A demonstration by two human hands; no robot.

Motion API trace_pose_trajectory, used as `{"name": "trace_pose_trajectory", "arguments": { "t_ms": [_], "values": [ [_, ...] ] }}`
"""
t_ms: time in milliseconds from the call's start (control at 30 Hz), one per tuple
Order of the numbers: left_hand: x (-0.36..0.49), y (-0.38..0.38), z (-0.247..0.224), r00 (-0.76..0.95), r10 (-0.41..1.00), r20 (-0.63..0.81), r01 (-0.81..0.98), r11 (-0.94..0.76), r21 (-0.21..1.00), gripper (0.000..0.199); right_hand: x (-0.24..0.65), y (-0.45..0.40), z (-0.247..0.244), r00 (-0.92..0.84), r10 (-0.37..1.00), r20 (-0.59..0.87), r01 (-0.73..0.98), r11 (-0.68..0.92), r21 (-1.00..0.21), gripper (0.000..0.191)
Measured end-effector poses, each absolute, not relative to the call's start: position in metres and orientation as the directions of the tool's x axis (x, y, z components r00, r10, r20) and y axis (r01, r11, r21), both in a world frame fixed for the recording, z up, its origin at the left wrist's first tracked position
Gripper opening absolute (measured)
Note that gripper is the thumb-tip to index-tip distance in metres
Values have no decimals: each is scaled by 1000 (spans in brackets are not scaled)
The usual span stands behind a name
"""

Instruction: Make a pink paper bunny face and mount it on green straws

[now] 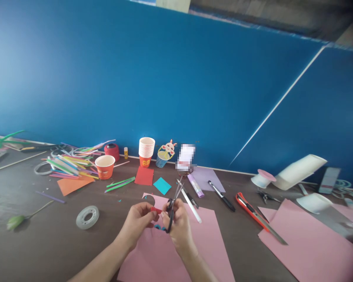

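Pinching a small red paper piece in the left hand and grasping black-handled scissors in the right hand close beside it, with blades pointing away. Held over a large pink sheet on the tabletop, with a turquoise square and red square beyond, a tape roll leftward and an orange utility knife rightward.

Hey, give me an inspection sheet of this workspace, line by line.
Surface: dark tabletop; pink sheet beneath the hands.
Job's things: red paper piece; black-handled scissors, blades pointing toward the wall.
Clutter: loose straws, stacked cups, tape roll; orange cutter, blade exposed.
Hands: left hand pinches the red paper piece; right hand holds the scissors.
Cables: pale coils far right, possibly cable.
Surroundings: blue wall behind.
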State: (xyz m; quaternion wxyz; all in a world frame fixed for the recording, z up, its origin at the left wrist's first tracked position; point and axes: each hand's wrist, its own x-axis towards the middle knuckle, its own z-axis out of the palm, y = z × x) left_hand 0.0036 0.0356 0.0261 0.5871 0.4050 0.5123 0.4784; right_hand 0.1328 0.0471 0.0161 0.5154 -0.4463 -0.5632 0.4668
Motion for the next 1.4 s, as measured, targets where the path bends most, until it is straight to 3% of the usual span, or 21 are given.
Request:
{"name": "trace_pose_trajectory", "arguments": {
  "t_ms": [367,633,1100,1233,1400],
  "values": [
    [1,39,11,40,999,-28,86,24,996,9,133,48,15,-109,984,143,107,155,-982,18],
    [5,35,20,103,967,-232,-146,246,958,11,132,49,15,-47,984,170,69,173,-983,17],
    [9,33,15,58,970,-235,-253,242,937,17,128,48,13,16,983,183,63,182,-981,19],
    [3,35,20,76,960,-271,-368,280,887,18,132,46,23,-54,985,166,79,170,-982,16],
    [-9,44,25,41,933,-357,-601,309,737,15,139,46,27,-232,973,23,77,42,-996,17]
  ]
}}
